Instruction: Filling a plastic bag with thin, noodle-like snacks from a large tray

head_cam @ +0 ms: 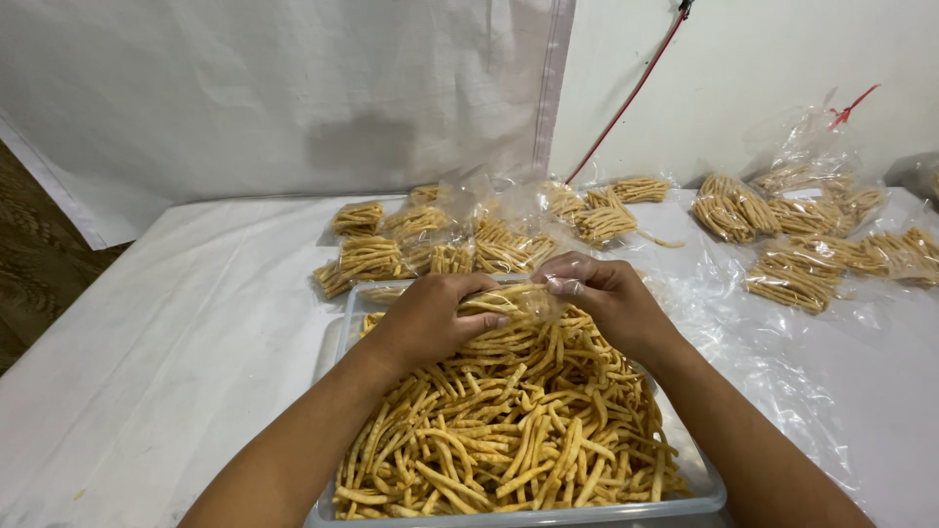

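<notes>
A clear tub (pixel 706 489) sits on the table (pixel 176 332) just in front of the person, filled with loose snack sticks (pixel 509 430). Above its far end, the left hand (pixel 430 318) and right hand (pixel 606 293) hold a small bag (pixel 518 298) between them. Behind the tub lies a cluster of filled bags (pixel 430 244); more filled bags (pixel 802 244) lie to the right, on plastic sheeting (pixel 782 362). A wall (pixel 293 88) stands behind the table.

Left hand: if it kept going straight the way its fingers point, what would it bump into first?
The left hand points right, at the small clear bag of sticks it holds; just beyond is the right hand. Depth is hard to judge.
</notes>
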